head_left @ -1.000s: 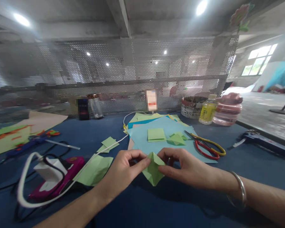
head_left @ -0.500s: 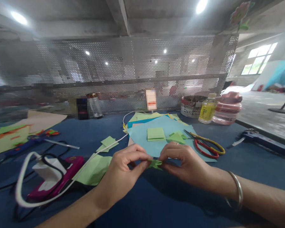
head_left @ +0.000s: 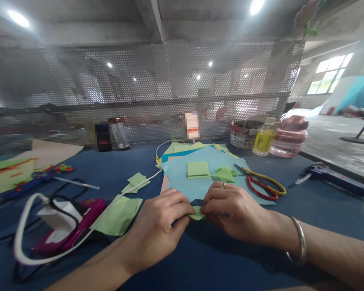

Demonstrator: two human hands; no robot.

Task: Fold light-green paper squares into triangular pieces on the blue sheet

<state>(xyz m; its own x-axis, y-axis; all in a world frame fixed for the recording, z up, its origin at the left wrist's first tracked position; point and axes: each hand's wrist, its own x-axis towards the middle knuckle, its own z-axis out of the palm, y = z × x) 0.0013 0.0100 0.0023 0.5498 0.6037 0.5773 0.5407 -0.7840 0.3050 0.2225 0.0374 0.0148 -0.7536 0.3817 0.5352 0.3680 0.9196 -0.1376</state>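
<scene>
A small piece of green paper [head_left: 197,213] is pinched between my two hands, just above the dark blue table. My left hand [head_left: 165,224] grips its left side with thumb and fingertips. At its right side, my right hand [head_left: 235,210] holds the paper the same way; fingers cover much of both ends. Beyond them a light blue sheet [head_left: 177,173] lies on other coloured papers. On it rest a stack of green paper squares [head_left: 198,169] and a folded green paper piece [head_left: 224,174]. Scissors [head_left: 262,186] with red and yellow handles lie to the right.
A magenta power strip [head_left: 91,220] with a white plug and looping cable sits at left, near a loose green sheet [head_left: 118,216]. Glue guns lie at far left and at right [head_left: 336,180]. A yellow-labelled bottle [head_left: 263,139] and pink bottle [head_left: 289,139] stand at the back right.
The green paper has turned so its flatter face shows between my fingers. Both hands have shifted slightly, with the fingers lower over the paper.
</scene>
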